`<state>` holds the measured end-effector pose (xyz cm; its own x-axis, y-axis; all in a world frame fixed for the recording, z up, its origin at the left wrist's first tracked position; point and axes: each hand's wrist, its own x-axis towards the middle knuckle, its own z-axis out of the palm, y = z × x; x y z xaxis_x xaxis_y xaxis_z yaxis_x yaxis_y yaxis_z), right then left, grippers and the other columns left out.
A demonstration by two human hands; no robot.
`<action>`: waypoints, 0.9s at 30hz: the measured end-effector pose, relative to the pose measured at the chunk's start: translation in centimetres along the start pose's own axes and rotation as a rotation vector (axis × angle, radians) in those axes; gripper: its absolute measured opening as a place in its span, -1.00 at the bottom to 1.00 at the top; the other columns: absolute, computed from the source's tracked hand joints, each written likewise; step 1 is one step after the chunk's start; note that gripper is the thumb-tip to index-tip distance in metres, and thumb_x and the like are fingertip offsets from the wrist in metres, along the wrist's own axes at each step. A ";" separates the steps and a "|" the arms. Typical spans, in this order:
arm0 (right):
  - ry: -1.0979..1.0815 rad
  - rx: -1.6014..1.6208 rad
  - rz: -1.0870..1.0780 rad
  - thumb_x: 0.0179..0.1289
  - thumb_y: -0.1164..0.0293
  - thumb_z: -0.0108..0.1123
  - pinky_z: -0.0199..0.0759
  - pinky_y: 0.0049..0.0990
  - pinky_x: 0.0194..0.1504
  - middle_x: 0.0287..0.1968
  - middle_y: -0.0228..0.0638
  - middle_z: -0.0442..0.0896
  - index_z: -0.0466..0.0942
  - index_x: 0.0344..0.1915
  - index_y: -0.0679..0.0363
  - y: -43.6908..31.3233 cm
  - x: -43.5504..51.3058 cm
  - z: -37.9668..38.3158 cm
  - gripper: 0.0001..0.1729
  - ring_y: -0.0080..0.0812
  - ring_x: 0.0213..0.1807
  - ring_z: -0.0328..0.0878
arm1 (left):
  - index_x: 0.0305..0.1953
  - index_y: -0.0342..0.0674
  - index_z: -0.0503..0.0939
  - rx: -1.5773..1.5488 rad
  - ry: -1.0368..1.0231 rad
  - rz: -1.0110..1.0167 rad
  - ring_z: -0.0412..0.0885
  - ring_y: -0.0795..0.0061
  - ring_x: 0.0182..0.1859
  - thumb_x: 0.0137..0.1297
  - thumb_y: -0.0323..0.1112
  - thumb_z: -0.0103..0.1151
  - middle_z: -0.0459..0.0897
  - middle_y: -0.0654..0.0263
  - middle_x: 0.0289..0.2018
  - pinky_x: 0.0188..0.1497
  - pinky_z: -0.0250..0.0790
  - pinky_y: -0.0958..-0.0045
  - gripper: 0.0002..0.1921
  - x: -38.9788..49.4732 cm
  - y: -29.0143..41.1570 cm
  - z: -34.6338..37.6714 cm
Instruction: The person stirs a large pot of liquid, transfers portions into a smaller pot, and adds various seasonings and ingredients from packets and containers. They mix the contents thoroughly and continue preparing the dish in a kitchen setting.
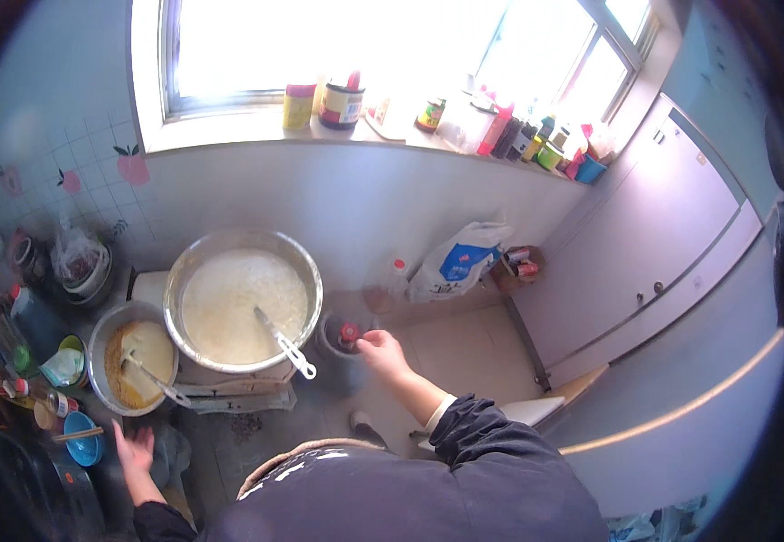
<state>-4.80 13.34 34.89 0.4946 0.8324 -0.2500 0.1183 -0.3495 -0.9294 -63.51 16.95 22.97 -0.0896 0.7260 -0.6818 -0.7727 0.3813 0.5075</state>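
My right hand (pixel 382 349) is beside a red valve knob (pixel 348 332) on top of a dark cylinder (pixel 338 342) on the floor; its fingers are bent together, and whether they touch the knob is unclear. My left hand (pixel 136 447), palm up with fingers apart, holds nothing and is just below a metal bowl (pixel 97 379). That bowl holds pale batter and a yellow-brown mixture, with a ladle (pixel 162 386) in it. A large metal pot (pixel 174 325) of pale, frothy liquid stands to its upper right; a slotted-handle utensil (pixel 290 352) leans in it.
A blue bowl (pixel 84 447) with chopsticks (pixel 79 435) across it, bottles and a green bowl (pixel 79 345) crowd the left. Beyond the cylinder are a plastic bottle (pixel 385 288) and a white bag (pixel 456 264). Jars (pixel 342 108) line the windowsill. A pale door (pixel 642 237) is at right.
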 end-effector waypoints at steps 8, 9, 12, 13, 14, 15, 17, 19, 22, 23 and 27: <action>0.294 0.162 -0.798 0.07 0.66 -0.01 0.18 -0.70 -0.48 -0.50 -0.52 0.33 0.30 -0.21 0.24 -13.3 16.9 -15.9 -0.76 -0.72 -0.53 0.22 | 0.27 -0.21 -0.04 -0.199 0.485 0.112 0.29 0.32 0.12 -0.05 0.19 0.16 0.16 0.25 0.18 0.09 0.24 0.36 -0.04 -7.6 -11.0 -10.3; 0.314 0.123 -0.964 0.09 0.67 -0.03 0.20 -0.69 -0.46 -0.49 -0.50 0.35 0.29 -0.19 0.23 -16.0 19.3 -18.9 -0.75 -0.70 -0.51 0.24 | 0.24 -0.21 0.04 -0.171 0.538 0.131 0.32 0.36 0.07 -0.04 0.19 0.14 0.21 0.26 0.14 0.05 0.27 0.39 -0.10 -9.7 -12.8 -10.6; 0.878 -0.467 -1.382 0.12 0.59 -0.07 0.32 -0.47 -0.33 -0.42 -0.28 0.46 0.28 -0.26 0.23 -24.2 29.0 -27.9 -0.85 -0.47 -0.41 0.41 | -0.09 -0.12 0.40 -0.137 0.612 0.216 0.34 0.53 -0.21 -0.04 0.17 0.16 0.37 0.33 -0.16 -0.18 0.34 0.50 -0.42 -15.3 -18.7 -8.9; 0.712 -0.229 -1.242 0.07 0.48 -0.03 0.32 -0.42 -0.20 -0.34 -0.25 0.48 0.35 -0.26 0.29 -26.4 32.4 -30.8 -0.80 -0.29 -0.25 0.42 | 0.03 -0.18 0.33 -0.098 0.575 0.274 0.37 0.48 -0.13 -0.04 0.16 0.18 0.36 0.26 -0.10 -0.08 0.33 0.47 -0.32 -17.4 -20.7 -7.7; 0.772 -0.359 -1.179 0.07 0.49 -0.03 0.32 -0.42 -0.20 -0.34 -0.25 0.48 0.35 -0.26 0.29 -28.5 35.8 -33.2 -0.80 -0.29 -0.26 0.42 | 0.16 -0.23 0.21 -0.110 0.682 0.329 0.38 0.38 -0.04 -0.01 0.14 0.18 0.34 0.19 -0.02 0.04 0.28 0.41 -0.22 -18.5 -22.5 -6.3; 0.776 -0.562 -1.084 0.06 0.50 -0.04 0.32 -0.42 -0.21 -0.34 -0.25 0.48 0.34 -0.26 0.29 -29.6 38.6 -35.2 -0.80 -0.30 -0.26 0.43 | 0.24 -0.24 0.07 -0.092 0.699 0.268 0.36 0.28 0.05 0.00 0.11 0.18 0.31 0.16 0.06 0.12 0.22 0.36 -0.14 -20.0 -23.5 -5.4; 0.750 -0.648 -0.992 0.05 0.52 -0.05 0.33 -0.42 -0.21 -0.35 -0.25 0.48 0.34 -0.26 0.29 -31.0 43.4 -37.9 -0.80 -0.30 -0.26 0.43 | 0.18 -0.25 0.15 -0.017 0.734 0.388 0.39 0.22 0.04 0.06 0.05 0.15 0.30 0.13 0.09 0.06 0.29 0.26 -0.26 -21.8 -25.6 -3.5; 0.732 -0.765 -0.850 0.04 0.54 -0.07 0.33 -0.43 -0.21 -0.35 -0.24 0.48 0.34 -0.26 0.29 -31.0 47.0 -39.1 -0.80 -0.31 -0.26 0.44 | 0.16 -0.25 0.17 -0.036 0.848 0.347 0.40 0.12 0.03 0.13 -0.01 0.09 0.29 0.08 0.11 -0.01 0.33 0.13 -0.35 -22.5 -26.7 -2.4; 0.705 -0.881 -0.707 0.02 0.57 -0.09 0.34 -0.44 -0.22 -0.36 -0.24 0.48 0.34 -0.27 0.29 -30.5 50.0 -39.8 -0.80 -0.32 -0.26 0.45 | 0.16 -0.27 0.20 -0.068 0.962 0.335 0.40 0.07 0.03 0.20 -0.08 0.01 0.29 0.04 0.09 -0.04 0.35 0.11 -0.42 -23.5 -28.4 -2.4; 0.704 -0.902 -0.678 0.01 0.58 -0.09 0.34 -0.44 -0.22 -0.37 -0.24 0.49 0.34 -0.27 0.29 -30.4 50.5 -40.0 -0.79 -0.32 -0.26 0.45 | 0.16 -0.27 0.21 -0.077 0.980 0.310 0.40 0.07 0.03 0.20 -0.08 0.01 0.29 0.04 0.09 -0.04 0.35 0.11 -0.43 -24.1 -29.2 -2.6; 0.675 -0.931 -0.626 -0.01 0.62 -0.12 0.35 -0.45 -0.23 -0.38 -0.23 0.49 0.34 -0.27 0.29 -30.3 51.1 -39.8 -0.78 -0.33 -0.26 0.47 | 0.16 -0.22 0.18 -0.082 1.035 0.257 0.38 0.03 0.03 0.19 -0.09 0.03 0.30 0.06 0.06 -0.02 0.31 0.07 -0.42 -26.0 -31.6 -3.3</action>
<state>51.16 49.39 61.07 0.4380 0.6776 0.5907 0.8968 -0.3749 -0.2349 -38.83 -15.90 22.92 -0.7153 -0.0743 -0.6949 -0.6916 0.2182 0.6885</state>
